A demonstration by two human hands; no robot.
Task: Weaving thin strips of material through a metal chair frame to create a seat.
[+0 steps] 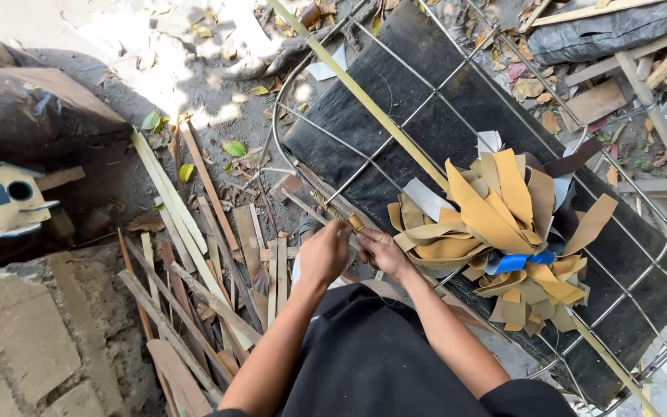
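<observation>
My left hand (323, 252) and my right hand (382, 251) are close together, both closed around the near end of a long thin bamboo strip (364, 96). The strip runs from my hands up and away toward the top of the view. A small wooden-handled tool (332, 212) pokes out between my hands; which hand grips it I cannot tell. Just right of my right hand lies a pile of tan and brown leather strips (496, 232) tied with a blue band (515, 262). The pile rests on a black mat (441, 100) under a metal wire frame (395, 139).
Thin wooden slats (194, 255) lie scattered on the dirt at left. A small birdhouse (1, 199) sits at far left beside a dark sack (25, 108). Concrete slab (32, 332) at lower left. Scrap wood and debris (627, 69) lie at upper right.
</observation>
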